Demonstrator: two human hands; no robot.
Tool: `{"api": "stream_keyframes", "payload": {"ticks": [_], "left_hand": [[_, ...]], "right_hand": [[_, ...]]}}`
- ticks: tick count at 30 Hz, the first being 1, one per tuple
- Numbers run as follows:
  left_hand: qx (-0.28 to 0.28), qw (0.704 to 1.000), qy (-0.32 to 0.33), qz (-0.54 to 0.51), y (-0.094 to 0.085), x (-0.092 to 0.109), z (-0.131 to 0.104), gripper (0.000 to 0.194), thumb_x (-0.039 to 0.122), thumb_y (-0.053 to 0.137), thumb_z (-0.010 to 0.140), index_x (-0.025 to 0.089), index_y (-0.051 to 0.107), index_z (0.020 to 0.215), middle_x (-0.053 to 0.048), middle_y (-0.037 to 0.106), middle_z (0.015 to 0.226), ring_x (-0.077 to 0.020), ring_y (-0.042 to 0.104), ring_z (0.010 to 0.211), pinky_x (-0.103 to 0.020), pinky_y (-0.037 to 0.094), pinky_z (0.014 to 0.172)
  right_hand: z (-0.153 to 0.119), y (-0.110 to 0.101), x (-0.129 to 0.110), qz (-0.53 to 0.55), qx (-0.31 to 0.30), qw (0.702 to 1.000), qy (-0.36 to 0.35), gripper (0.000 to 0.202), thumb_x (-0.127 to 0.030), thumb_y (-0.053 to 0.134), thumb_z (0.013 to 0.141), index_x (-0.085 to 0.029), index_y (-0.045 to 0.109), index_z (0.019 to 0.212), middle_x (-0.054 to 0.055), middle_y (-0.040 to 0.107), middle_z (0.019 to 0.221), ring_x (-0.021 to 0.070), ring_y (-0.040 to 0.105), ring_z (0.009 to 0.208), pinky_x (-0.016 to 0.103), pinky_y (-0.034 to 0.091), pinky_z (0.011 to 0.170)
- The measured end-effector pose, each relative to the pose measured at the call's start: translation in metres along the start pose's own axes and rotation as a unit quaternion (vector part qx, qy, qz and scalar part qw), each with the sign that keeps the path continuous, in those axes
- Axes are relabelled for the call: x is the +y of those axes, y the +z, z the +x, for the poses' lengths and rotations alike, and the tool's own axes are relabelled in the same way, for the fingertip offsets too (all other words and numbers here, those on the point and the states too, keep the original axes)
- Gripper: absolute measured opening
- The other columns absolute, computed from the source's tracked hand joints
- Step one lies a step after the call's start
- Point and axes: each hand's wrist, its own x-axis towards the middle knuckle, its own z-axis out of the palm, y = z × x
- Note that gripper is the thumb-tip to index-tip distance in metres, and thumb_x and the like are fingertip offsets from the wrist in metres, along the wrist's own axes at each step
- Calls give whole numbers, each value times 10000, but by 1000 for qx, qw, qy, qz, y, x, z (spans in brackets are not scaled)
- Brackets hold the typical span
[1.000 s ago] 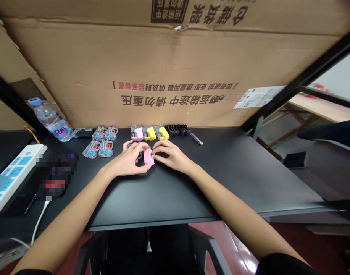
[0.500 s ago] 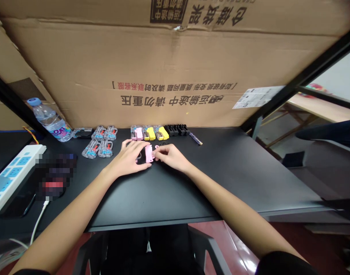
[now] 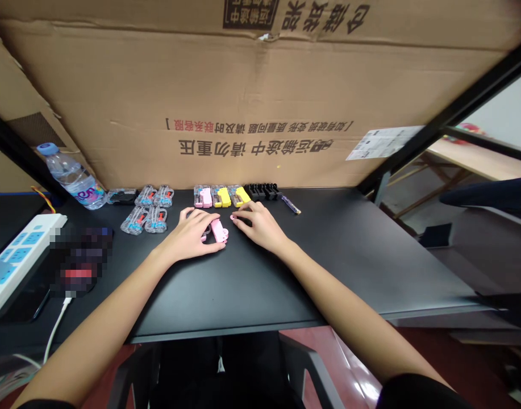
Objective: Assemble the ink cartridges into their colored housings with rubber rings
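Note:
My left hand (image 3: 196, 234) curves round a pink plastic piece (image 3: 218, 231), gripping it between fingertip and thumb on the black table. A small pink rounded part sits at its right edge. Partly under the left fingers lies another pink-edged piece (image 3: 203, 237), mostly hidden. To the right, my right hand (image 3: 262, 228) has thumb and forefinger closed round a small pink ring (image 3: 233, 217), apart from the larger piece. Behind the hands stand a clear-and-pink assembly (image 3: 205, 197) and yellow ones (image 3: 222, 197), beside a row of black plastic parts (image 3: 262, 192).
Several clear bagged parts (image 3: 155, 218) lie to the left, near a water bottle (image 3: 79, 182). A white power strip (image 3: 24, 255) and a charging phone with a cable (image 3: 58, 326) occupy the left end. A pen-like tube (image 3: 291, 204) lies right of the black parts. Cardboard (image 3: 260, 91) walls the back.
My right hand has drawn back from the larger pink piece and moved up to the small ring. The pink piece has tilted in my left hand, with a rounded part now showing at its right edge.

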Motion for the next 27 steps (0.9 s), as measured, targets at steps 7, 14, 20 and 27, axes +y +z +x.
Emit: {"api": "stream_keyframes", "payload": {"ticks": [7, 14, 20, 27], "left_hand": [[12, 1000, 6, 4, -1, 1, 1, 507, 544, 745, 922, 236, 669, 1318, -96, 736, 1322, -331, 619, 1312, -571, 268, 1240], [23, 1000, 7, 8, -2, 1, 0, 505, 472, 745, 901, 239, 661, 1341, -97, 726, 1313, -324, 639, 1288, -556, 271, 1253], [19, 1000, 0, 5, -2, 0, 1, 523, 503, 751, 900, 246, 661, 1347, -97, 720, 1324, -336, 615, 1310, -572, 264, 1253], [12, 1000, -7, 0, -3, -1, 1, 571, 538, 764, 899, 249, 648, 1378, -110, 707, 1356, -351, 587, 1340, -586, 267, 1240]], "right_hand": [[1, 0, -6, -38, -22, 998, -49, 216, -293, 646, 1054, -205, 836, 1104, 117, 759, 1062, 302, 596, 1018, 453, 517, 938], [2, -4, -12, -80, -53, 992, -83, 219, -243, 619, 1051, -160, 813, 1111, 132, 768, 1005, 307, 616, 1017, 435, 494, 888], [1, -3, -19, -47, -47, 995, -70, 249, -211, 565, 1042, -161, 803, 1094, 138, 769, 971, 299, 638, 985, 444, 510, 894], [2, 0, -30, 326, -11, 939, 111, 248, -433, 709, 952, -206, 811, 947, 68, 812, 956, 228, 727, 851, 380, 583, 834]]}}
